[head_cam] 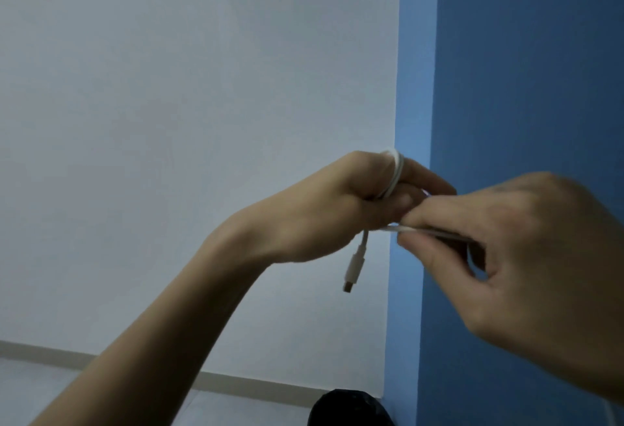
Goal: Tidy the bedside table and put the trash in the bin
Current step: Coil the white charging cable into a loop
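Your left hand [341, 209] grips the coiled white cable [393, 177]; your right hand [516, 256] pinches its free run, stretched rightward from the coil.

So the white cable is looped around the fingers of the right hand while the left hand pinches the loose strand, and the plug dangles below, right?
Not quite: the hands are swapped. In the head view the white cable is looped around the fingers of the left hand, while the right hand pinches the loose strand. The plug does dangle below.
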The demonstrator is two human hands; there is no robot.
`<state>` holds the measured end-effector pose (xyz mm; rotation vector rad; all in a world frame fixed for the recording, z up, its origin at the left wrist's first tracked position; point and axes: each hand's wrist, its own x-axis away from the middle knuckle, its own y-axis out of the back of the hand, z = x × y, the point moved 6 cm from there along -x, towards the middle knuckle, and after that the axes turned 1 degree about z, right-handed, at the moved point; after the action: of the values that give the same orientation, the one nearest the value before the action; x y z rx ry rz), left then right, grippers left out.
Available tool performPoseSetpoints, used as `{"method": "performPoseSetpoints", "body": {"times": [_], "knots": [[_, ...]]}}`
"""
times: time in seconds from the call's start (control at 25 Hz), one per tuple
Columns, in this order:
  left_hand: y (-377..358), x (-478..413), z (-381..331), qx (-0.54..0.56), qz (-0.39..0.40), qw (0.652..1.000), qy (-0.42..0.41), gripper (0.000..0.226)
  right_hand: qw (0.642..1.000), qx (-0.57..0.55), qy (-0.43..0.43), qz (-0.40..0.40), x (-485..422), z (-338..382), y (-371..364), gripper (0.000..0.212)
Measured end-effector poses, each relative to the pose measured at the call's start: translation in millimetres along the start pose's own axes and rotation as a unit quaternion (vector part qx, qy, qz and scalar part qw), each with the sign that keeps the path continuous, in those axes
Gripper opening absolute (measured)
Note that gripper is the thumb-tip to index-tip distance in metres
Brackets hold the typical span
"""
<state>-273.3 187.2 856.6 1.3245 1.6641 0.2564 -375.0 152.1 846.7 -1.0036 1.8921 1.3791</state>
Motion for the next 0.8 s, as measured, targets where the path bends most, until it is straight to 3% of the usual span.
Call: {"method": "performPoseSetpoints", "body": {"times": [0.36,0.56,0.68,0.8], "knots": [[-12.0,1.1,-8.8,0.088,0.085,0.990,-0.068,0.026,0.995,-0.035,0.077,-0.056,-27.7,-22.0,30.0,0.026],[-10.7,-6.1,-13.4,0.219,0.089,0.968,-0.081,0.022,0.984,-0.051,0.134,-0.109,-50.6,-35.7,32.8,0.023],[-10.4,-8.9,-16.0,0.263,0.072,0.959,-0.081,0.027,0.973,-0.178,0.058,-0.132,-60.3,-57.4,24.3,0.016],[-14.7,-11.8,-13.4,0.250,0.058,0.963,-0.079,0.031,0.933,-0.337,-0.055,-0.117,-61.4,-78.9,0.5,0.017]]}}
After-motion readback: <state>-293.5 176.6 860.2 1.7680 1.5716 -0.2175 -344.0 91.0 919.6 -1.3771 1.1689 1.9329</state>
